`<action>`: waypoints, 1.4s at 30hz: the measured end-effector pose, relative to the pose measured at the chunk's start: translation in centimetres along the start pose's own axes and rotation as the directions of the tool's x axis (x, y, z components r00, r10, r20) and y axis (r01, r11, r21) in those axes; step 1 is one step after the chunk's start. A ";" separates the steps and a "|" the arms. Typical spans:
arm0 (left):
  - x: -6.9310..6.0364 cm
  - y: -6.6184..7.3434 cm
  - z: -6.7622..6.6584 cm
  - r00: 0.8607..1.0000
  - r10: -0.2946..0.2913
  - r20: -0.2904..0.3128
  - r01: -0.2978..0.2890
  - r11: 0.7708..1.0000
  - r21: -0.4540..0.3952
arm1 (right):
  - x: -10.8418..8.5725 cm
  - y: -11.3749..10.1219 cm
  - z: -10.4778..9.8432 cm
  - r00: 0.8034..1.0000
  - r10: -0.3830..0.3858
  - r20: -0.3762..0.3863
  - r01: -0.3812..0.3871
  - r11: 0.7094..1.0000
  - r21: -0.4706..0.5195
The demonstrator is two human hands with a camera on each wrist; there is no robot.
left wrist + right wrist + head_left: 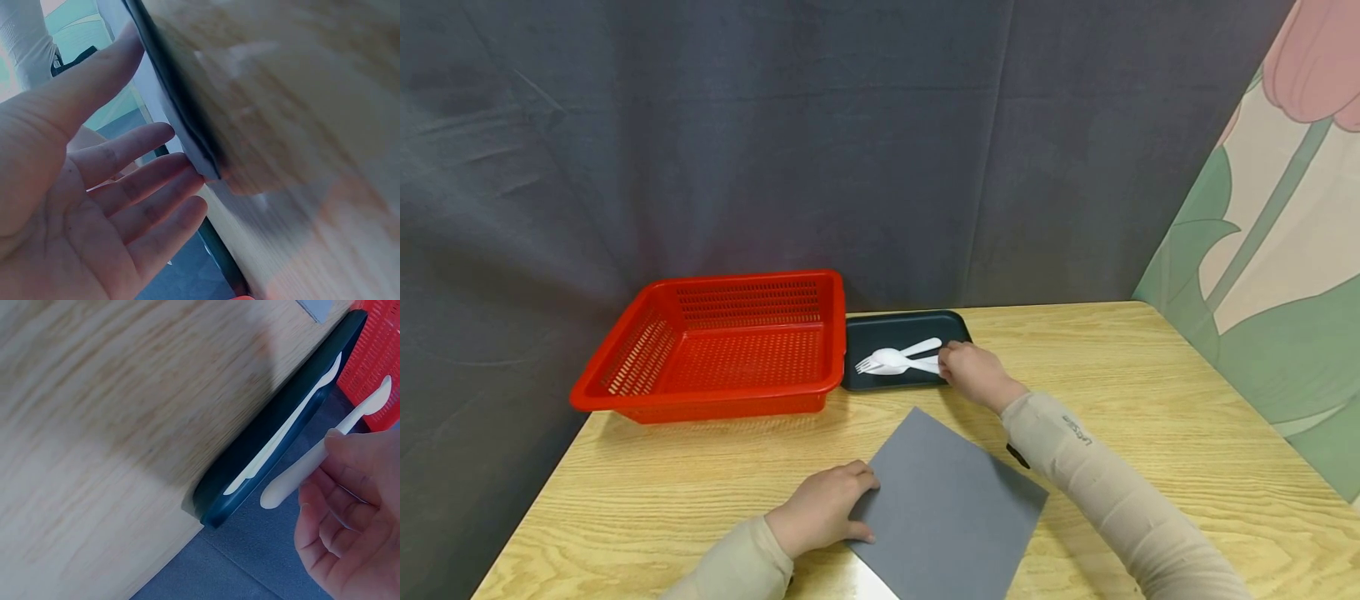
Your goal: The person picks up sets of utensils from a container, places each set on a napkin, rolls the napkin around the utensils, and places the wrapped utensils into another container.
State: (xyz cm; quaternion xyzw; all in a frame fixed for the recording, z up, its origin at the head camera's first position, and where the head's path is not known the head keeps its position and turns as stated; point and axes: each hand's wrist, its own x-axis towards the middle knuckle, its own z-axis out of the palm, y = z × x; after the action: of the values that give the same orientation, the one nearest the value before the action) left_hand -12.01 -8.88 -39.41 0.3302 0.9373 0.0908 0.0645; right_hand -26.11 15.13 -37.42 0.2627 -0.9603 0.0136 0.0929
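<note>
My right hand [977,373] [350,512] pinches the handle of a white plastic spoon [891,357] [300,473] between thumb and fingers, above a dark tray [906,324] [209,501]. Inside the tray lie more white utensils [922,346] [272,444], among them a fork [867,365]. My left hand [825,508] [94,194] touches the left edge of a grey square sheet [955,500], its thumb and fingers apart and holding nothing in a grip. The sheet lies turned cornerwise on the table, and part of something white [871,579] shows beneath its lower left edge.
A red perforated basket [737,400] [375,356] stands left of the tray, close beside it. The wooden table [1150,400] extends to the right. Behind it hangs a dark grey cloth [850,150], with a flower-patterned surface [1285,250] at the right.
</note>
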 end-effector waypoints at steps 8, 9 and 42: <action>0.0 0.0 0.0 1.000 0.001 -0.001 -0.001 1.000 0.004 | -0.2 0.0 0.0 1.000 0.002 0.012 -0.002 1.000 0.003; 0.0 0.0 0.0 1.000 0.000 0.000 0.000 1.000 0.004 | -0.2 0.0 0.0 1.000 0.003 0.012 -0.003 1.000 0.003; 0.0 0.0 -0.1 1.000 -0.006 0.019 0.006 1.000 -0.004 | -1.0 -0.3 -0.6 0.999 -0.037 0.014 0.036 0.996 0.085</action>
State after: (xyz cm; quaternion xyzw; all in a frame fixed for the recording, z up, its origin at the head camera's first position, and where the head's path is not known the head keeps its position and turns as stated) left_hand -12.03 -8.92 -39.34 0.3280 0.9375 0.0892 0.0740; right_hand -25.02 15.43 -37.06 0.2839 -0.9546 0.0505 0.0744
